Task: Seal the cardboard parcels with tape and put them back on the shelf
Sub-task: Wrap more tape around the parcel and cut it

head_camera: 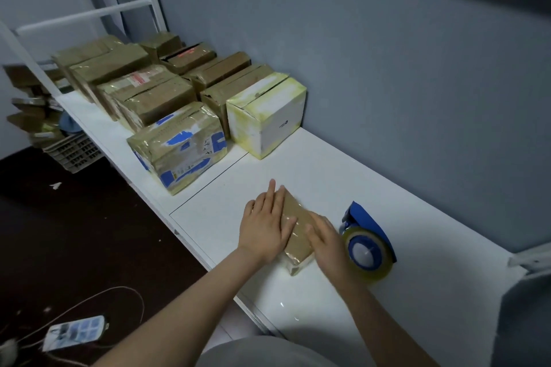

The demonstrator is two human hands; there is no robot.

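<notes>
Small flat parcel (293,205) lies on the white shelf (328,164), long axis roughly 11 to 5 o'clock, broad face up. Left hand (268,223) and right hand (325,238) both press flat on it with straight fingers, gripping nothing. Tape dispenser (368,241) stands just beside it at 3 o'clock. Other parcels (179,104) sit at 10 o'clock.

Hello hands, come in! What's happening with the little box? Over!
Both open flat, left hand and right hand pressing small parcel. Parcel lies on white shelf, glossy with tape. Tape dispenser parked beside right hand.
</notes>
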